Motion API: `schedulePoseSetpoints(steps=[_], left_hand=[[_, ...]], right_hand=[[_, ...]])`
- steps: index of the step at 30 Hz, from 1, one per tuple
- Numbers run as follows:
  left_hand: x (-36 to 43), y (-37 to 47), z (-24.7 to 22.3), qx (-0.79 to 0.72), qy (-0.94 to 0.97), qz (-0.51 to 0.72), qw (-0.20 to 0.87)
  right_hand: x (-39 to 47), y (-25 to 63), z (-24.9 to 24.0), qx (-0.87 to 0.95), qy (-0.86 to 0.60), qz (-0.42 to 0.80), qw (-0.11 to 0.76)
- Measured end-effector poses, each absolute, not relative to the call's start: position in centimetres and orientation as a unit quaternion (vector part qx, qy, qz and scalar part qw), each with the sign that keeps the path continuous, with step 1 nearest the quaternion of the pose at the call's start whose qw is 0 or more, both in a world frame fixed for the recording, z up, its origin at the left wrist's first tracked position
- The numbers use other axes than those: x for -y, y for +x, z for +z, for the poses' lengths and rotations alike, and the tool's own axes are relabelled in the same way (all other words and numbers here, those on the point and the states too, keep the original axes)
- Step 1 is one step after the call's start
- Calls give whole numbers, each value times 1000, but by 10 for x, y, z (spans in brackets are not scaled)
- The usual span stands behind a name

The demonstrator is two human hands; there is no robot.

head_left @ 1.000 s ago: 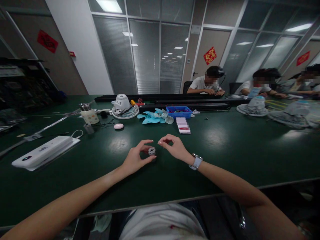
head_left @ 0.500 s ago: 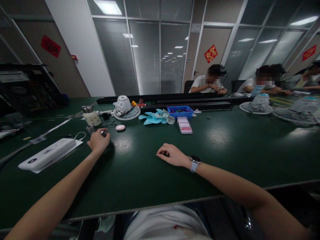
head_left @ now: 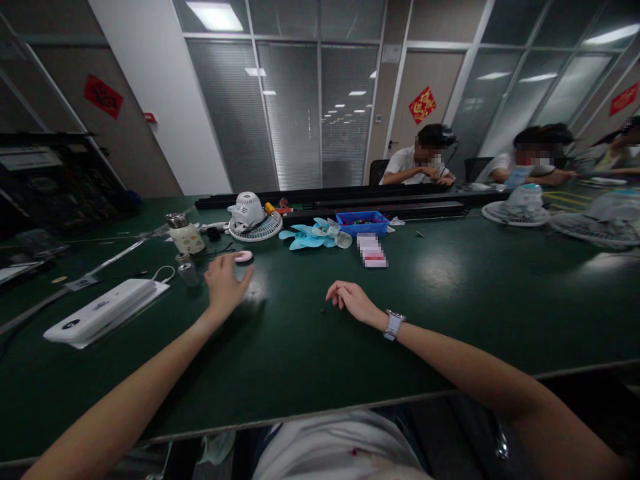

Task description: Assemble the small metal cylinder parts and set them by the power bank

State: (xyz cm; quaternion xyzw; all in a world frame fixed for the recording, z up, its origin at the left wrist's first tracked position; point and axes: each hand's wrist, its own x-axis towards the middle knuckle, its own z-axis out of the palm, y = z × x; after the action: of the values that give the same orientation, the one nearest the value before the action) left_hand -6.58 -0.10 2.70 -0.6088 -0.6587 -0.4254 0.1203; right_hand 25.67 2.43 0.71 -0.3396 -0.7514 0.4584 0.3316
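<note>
My left hand (head_left: 226,281) is open above the table, its fingers and thumb apart and nothing in its grasp. Just left of it stand two small grey, shiny cylinders (head_left: 188,272), close together; their exact kind is unclear. Beyond its fingertips a pink, rounded, mouse-like object (head_left: 243,256) is partly covered by the hand. My right hand (head_left: 354,301), with a watch on its wrist, rests on the table with loosely bent fingers, holding nothing visible. A tiny dark piece (head_left: 323,311) lies on the green surface left of its fingertips.
A white power-bank-like box (head_left: 103,308) and a patterned flask (head_left: 186,235) are at left. Farther back lie a white fan part (head_left: 247,212), blue fan blades (head_left: 307,236), a blue tray (head_left: 361,224) and a pinkish pack (head_left: 372,251). People sit across the table.
My left hand has let go of a grey cylinder beside the other one, opened and moved right. My right hand has shifted slightly right, and the tiny dark piece now shows beside it.
</note>
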Motion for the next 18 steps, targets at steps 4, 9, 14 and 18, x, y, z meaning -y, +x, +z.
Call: schedulePoseSetpoints(steps=[4,9,14,18], left_hand=[[32,19,18,443,-853,-267,-74],[51,50,11,353,-903,-207,-129],[43,41,11,346,-904,-205,-143],[33,32,7,359,-898,-228,-115]], right_hand=[[-29,254,4,724,-350,465,371],[-29,252,2,714,-344,469,390],[-28,251,3,707,-346,478,389],[-27,252,5,706,-350,483,382]])
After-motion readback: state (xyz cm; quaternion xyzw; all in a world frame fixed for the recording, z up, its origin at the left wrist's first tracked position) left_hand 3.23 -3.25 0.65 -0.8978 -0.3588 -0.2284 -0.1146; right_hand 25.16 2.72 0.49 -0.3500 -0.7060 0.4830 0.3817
